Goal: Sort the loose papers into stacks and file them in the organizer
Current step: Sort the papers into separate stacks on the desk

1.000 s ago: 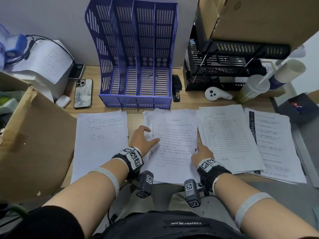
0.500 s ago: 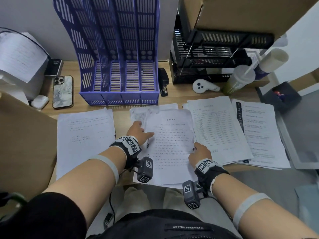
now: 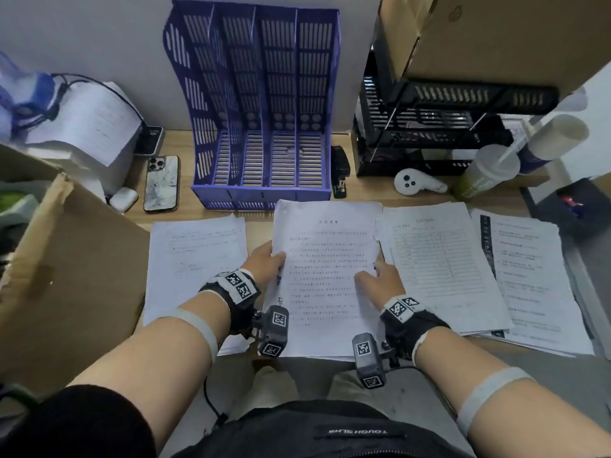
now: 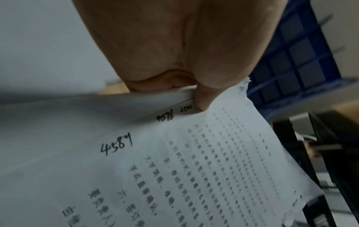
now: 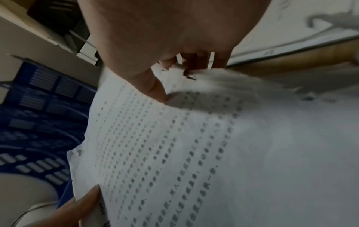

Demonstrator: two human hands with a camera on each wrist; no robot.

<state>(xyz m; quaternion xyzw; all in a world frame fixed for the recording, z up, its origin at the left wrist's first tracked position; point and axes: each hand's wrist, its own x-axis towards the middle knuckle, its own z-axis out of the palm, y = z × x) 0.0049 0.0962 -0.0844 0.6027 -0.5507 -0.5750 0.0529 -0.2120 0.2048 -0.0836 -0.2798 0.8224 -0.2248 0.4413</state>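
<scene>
A stack of printed papers (image 3: 325, 276) is held between both hands in front of the blue organizer (image 3: 264, 110), whose slots hold nothing. My left hand (image 3: 269, 261) pinches the stack's left edge, thumb on top (image 4: 202, 98), other fingers underneath. My right hand (image 3: 380, 276) pinches the right edge, thumb (image 5: 155, 90) on the top sheet. The stack (image 4: 174, 169) looks lifted slightly off the desk, its far end near the organizer's base. Three more paper piles lie flat: one left (image 3: 195, 259), one right (image 3: 436, 266), one far right (image 3: 529, 279).
A cardboard box (image 3: 59, 276) crowds the left. A phone (image 3: 161, 183) and earbud case (image 3: 124, 198) lie left of the organizer, a black stapler (image 3: 340, 175) and white controller (image 3: 416, 183) to its right. Black trays (image 3: 446, 133) and drink cups (image 3: 486, 170) stand back right.
Both hands went from resting on the middle pile to gripping its side edges. The loose sheets are now gathered into one squared stack and raised a little.
</scene>
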